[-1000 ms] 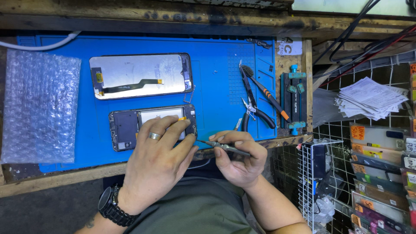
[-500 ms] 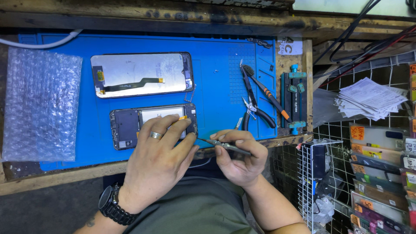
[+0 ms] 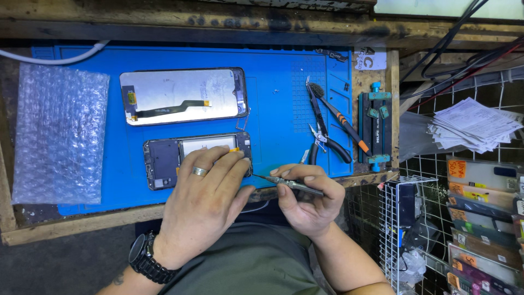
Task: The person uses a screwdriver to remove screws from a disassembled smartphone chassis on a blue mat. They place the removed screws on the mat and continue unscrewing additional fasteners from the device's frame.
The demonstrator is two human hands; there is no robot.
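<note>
Fingers (image 3: 221, 164) of left hand (image 3: 202, 205) pressed flat on opened phone body (image 3: 164, 161); right hand (image 3: 311, 199) pinched around metal tweezers (image 3: 286, 184).

Phone body lying near front edge of blue mat (image 3: 273, 109), tweezer tip just right of it. Detached screen (image 3: 183, 95) beyond phone; pliers (image 3: 322, 134) right of it; bubble wrap (image 3: 57, 134) off mat's left edge.

Blue mat (image 3: 273, 109), clear bubble-patterned wrap (image 3: 57, 134), black phone frame (image 3: 164, 161), orange-banded black pliers (image 3: 335, 128), black watch (image 3: 147, 259).

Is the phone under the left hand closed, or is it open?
Open: the phone lies without its cover, its inner parts showing, beside the left hand.
</note>
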